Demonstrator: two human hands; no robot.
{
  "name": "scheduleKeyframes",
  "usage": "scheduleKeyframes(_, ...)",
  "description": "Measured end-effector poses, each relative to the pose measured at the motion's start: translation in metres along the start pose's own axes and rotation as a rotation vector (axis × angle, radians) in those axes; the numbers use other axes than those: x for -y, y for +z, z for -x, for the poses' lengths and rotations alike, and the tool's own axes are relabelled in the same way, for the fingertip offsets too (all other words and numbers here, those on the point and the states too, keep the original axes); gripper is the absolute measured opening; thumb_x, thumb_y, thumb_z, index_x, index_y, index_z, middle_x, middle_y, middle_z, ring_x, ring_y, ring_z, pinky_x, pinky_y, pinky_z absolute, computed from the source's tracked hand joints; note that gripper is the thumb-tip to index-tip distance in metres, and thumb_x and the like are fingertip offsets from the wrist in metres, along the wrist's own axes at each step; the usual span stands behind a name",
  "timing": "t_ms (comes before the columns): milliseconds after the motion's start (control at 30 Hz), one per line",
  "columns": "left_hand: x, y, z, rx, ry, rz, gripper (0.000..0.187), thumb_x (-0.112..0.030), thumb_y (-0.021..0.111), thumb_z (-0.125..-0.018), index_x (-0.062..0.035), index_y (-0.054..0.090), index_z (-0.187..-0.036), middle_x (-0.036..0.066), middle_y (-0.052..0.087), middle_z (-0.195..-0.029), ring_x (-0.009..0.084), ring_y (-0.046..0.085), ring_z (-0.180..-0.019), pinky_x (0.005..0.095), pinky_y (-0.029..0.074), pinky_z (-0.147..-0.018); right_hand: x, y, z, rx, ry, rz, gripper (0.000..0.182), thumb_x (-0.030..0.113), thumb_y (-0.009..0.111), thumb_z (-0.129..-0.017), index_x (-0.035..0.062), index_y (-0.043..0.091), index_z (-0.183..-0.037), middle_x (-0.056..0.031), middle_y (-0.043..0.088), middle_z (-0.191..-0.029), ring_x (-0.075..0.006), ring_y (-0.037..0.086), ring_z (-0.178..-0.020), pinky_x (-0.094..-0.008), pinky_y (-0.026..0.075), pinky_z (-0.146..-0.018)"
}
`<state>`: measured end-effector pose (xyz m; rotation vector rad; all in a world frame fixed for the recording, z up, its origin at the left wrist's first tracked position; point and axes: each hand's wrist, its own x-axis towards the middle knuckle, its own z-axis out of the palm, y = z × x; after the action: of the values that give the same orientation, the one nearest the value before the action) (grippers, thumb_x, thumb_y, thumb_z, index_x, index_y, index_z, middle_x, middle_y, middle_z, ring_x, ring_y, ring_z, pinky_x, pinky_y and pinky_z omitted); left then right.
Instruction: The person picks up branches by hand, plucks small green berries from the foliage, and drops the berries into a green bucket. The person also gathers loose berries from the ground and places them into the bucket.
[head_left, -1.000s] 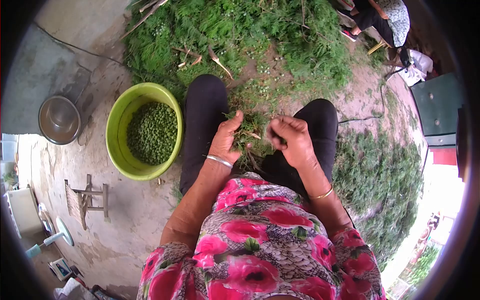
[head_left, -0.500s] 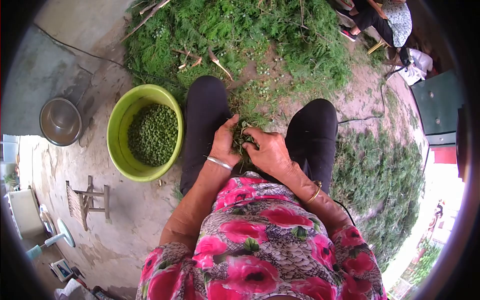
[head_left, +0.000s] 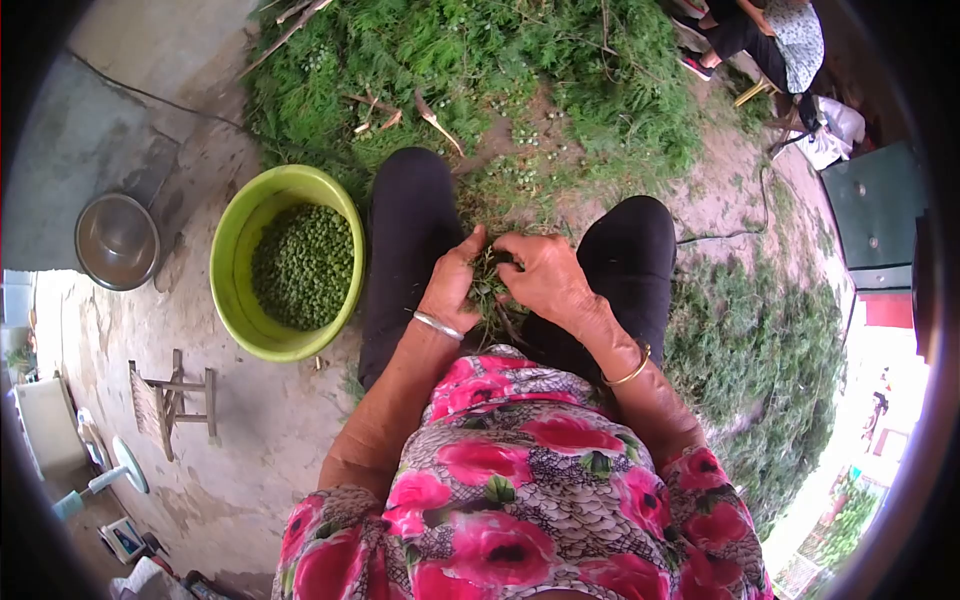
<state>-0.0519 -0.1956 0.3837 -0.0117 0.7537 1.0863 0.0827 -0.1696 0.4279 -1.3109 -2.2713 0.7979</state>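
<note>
Between my knees, my left hand point(head_left: 452, 287) is closed around a small bunch of leafy green sprigs point(head_left: 486, 283). My right hand point(head_left: 548, 283) meets the bunch from the other side, its thumb and fingers curled in at the leaves; what exactly its fingertips pinch is partly hidden. To the left of my leg stands a yellow-green bucket point(head_left: 232, 312), partly filled with small round green berries point(head_left: 305, 268). Beyond my knees lies a large heap of feathery green branches point(head_left: 400, 60), with a few bare woody sticks point(head_left: 437, 122) on it.
A metal basin point(head_left: 118, 243) and a small folding stool point(head_left: 172, 405) stand at the left. More green foliage point(head_left: 755, 350) covers the ground at my right. A seated person point(head_left: 770, 40) is at the upper right, near a white sack point(head_left: 832, 135) and a dark green cabinet point(head_left: 875, 215).
My right hand has moved slightly up and to the right, and a little more of the sprigs shows between the hands. My left hand has stayed around the bunch.
</note>
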Motion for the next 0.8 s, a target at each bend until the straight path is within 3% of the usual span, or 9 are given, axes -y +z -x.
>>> scheduleKeyframes(133,0.002,-0.014,-0.003,0.105,-0.014,0.016,0.030,-0.033,0.046,-0.095,-0.0054,0.057,-0.096,0.006,0.062,-0.078,0.0166,0.061,-0.062,0.0279,0.048,-0.046,-0.001,-0.004,-0.002,0.040,0.167,-0.463,0.017,0.006,0.062,-0.077,-0.0022,0.063,-0.092,-0.0122,0.062,-0.070,-0.0153,0.063,-0.062,-0.0270,0.049,-0.049)
scheduleKeyframes(200,0.000,-0.016,-0.003,0.206,0.010,-0.011,0.037,-0.037,0.046,-0.094,-0.0030,0.057,-0.105,0.009,0.064,-0.083,0.0190,0.062,-0.068,0.0288,0.049,-0.050,-0.002,-0.013,-0.005,0.081,0.517,-1.105,0.017,0.006,0.063,-0.079,-0.0026,0.062,-0.094,-0.0029,0.058,-0.066,-0.0072,0.052,-0.053,-0.0189,0.040,-0.042)
scheduleKeyframes(233,0.000,-0.015,-0.003,0.207,0.008,-0.012,0.037,-0.037,0.046,-0.094,-0.0030,0.057,-0.105,0.009,0.064,-0.083,0.0190,0.062,-0.068,0.0288,0.049,-0.050,-0.006,-0.016,-0.006,0.079,0.518,-1.105,0.017,0.006,0.063,-0.079,-0.0026,0.062,-0.094,-0.0029,0.058,-0.066,-0.0072,0.052,-0.053,-0.0189,0.040,-0.042)
scheduleKeyframes(333,0.000,-0.010,-0.003,0.199,0.003,-0.022,0.035,-0.036,0.049,-0.093,-0.0032,0.058,-0.105,0.009,0.064,-0.082,0.0176,0.061,-0.066,0.0275,0.048,-0.049,-0.018,-0.015,-0.004,0.089,0.620,-1.420,0.020,0.003,0.064,-0.078,-0.0031,0.061,-0.097,0.0020,0.050,-0.061,-0.0033,0.040,-0.046,-0.0172,0.024,-0.037)
scheduleKeyframes(533,0.005,-0.016,-0.005,0.216,0.088,-0.183,0.023,-0.024,0.054,-0.091,-0.0038,0.059,-0.102,0.007,0.063,-0.077,0.0153,0.059,-0.060,0.0260,0.046,-0.047,-0.024,-0.005,0.003,0.100,0.633,-1.368,0.020,0.005,0.065,-0.078,-0.0030,0.062,-0.096,0.0007,0.050,-0.058,-0.0041,0.039,-0.043,-0.0179,0.023,-0.036)
scheduleKeyframes(567,0.004,-0.012,-0.002,0.120,0.095,-0.209,0.021,-0.021,0.054,-0.091,-0.0035,0.058,-0.100,0.007,0.063,-0.076,0.0152,0.059,-0.059,0.0263,0.046,-0.047,-0.022,-0.004,0.004,0.077,0.636,-1.376,0.021,0.006,0.066,-0.077,-0.0030,0.062,-0.096,0.0004,0.050,-0.056,-0.0039,0.037,-0.041,-0.0182,0.022,-0.036)
scheduleKeyframes(633,0.004,-0.009,-0.002,0.061,0.087,-0.247,0.018,-0.018,0.054,-0.091,-0.0032,0.058,-0.099,0.007,0.063,-0.076,0.0150,0.059,-0.058,0.0265,0.046,-0.047,-0.023,-0.006,0.005,0.093,0.631,-1.354,0.020,0.006,0.066,-0.076,-0.0033,0.064,-0.093,-0.0014,0.054,-0.059,-0.0070,0.042,-0.042,-0.0198,0.030,-0.036)
scheduleKeyframes(700,0.006,-0.014,-0.003,0.000,0.147,-0.299,0.015,-0.015,0.052,-0.091,-0.0034,0.058,-0.097,0.007,0.062,-0.074,0.0148,0.059,-0.058,0.0276,0.046,-0.047,-0.015,-0.005,0.007,-0.053,0.396,-0.834,0.016,0.007,0.065,-0.076,-0.0037,0.065,-0.088,-0.0060,0.060,-0.065,-0.0122,0.056,-0.050,-0.0248,0.044,-0.045)
scheduleKeyframes(800,0.006,-0.010,0.002,-0.057,0.163,-0.366,0.015,-0.015,0.050,-0.091,-0.0028,0.058,-0.096,0.006,0.060,-0.074,0.0143,0.059,-0.058,0.0270,0.046,-0.048,-0.017,-0.004,0.006,-0.068,0.148,-0.493,0.018,0.013,0.064,-0.071,-0.0009,0.066,-0.083,-0.0146,0.065,-0.074,-0.0225,0.066,-0.068,-0.0329,0.052,-0.065)
